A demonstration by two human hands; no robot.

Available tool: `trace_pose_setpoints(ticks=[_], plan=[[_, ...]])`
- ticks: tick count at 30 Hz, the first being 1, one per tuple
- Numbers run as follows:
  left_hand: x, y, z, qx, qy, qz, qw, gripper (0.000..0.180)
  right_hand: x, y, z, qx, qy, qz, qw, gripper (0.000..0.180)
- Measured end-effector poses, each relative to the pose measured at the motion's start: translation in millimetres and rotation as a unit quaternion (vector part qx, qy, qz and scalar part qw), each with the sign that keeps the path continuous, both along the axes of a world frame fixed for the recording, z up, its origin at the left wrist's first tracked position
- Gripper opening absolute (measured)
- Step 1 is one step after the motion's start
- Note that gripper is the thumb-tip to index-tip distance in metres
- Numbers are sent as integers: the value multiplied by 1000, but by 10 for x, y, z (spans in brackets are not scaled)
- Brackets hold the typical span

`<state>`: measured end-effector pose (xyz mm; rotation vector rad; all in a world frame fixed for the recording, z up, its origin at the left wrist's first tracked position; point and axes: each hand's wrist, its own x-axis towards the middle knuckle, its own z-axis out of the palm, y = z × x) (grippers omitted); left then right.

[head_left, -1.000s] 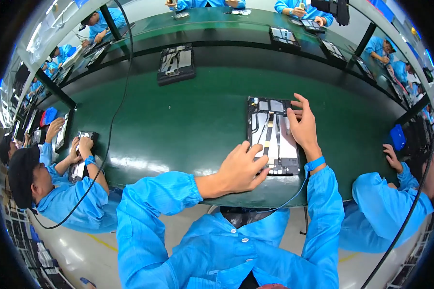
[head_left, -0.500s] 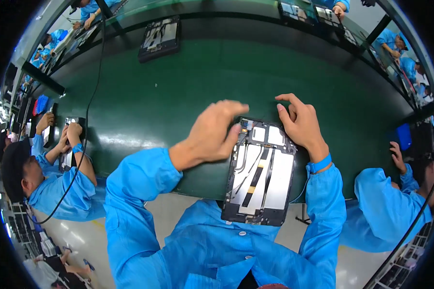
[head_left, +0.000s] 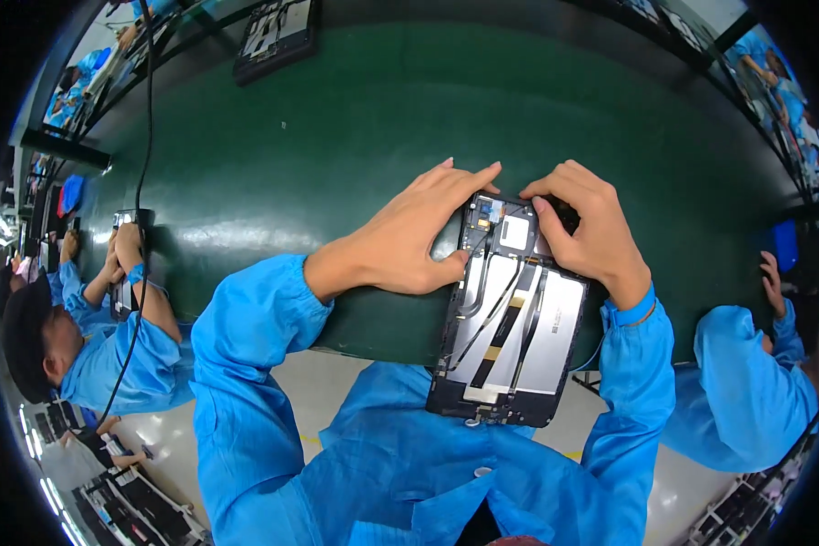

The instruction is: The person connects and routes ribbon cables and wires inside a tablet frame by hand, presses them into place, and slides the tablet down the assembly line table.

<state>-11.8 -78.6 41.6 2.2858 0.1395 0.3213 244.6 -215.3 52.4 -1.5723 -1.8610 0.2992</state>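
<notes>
An opened tablet (head_left: 555, 337) with its inner metal plate, ribbon cables and boards exposed lies tilted in front of me, its near end overhanging the table edge. My left hand (head_left: 409, 227) spans its far left corner, thumb against the left side and fingers stretched along the far edge. At the far right corner, my right hand (head_left: 587, 218) grips the tablet with bent fingers over the far edge and the thumb on top. A blue band with a thin cord circles my right wrist. Part of the far right corner is hidden under my right hand.
The green table (head_left: 373, 118) curves around ahead. Another opened device (head_left: 278, 36) rests at the far left. A co-worker (head_left: 109, 328) handles a device on the left; another co-worker's sleeve (head_left: 746, 382) is close on the right. A black cable (head_left: 144, 182) hangs down at the left.
Both hands have come down from hovering around the tablet's far end onto its far corners. The tablet sits slightly farther right in view. The view itself has shifted.
</notes>
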Motion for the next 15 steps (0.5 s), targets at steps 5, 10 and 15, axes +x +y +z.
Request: trace_pose_setpoints(ticks=[5,10,15], plan=[[-37,48,-13,-10,12,-13,1000,104,-59,-7,42,36,14,-11,999,9],[-43,69,-4,-17,20,-23,999,102,-65,-30,46,42,37,-17,998,8],[-42,77,-15,-8,19,-23,1000,101,-104,-4,1,56,38,-26,997,7]])
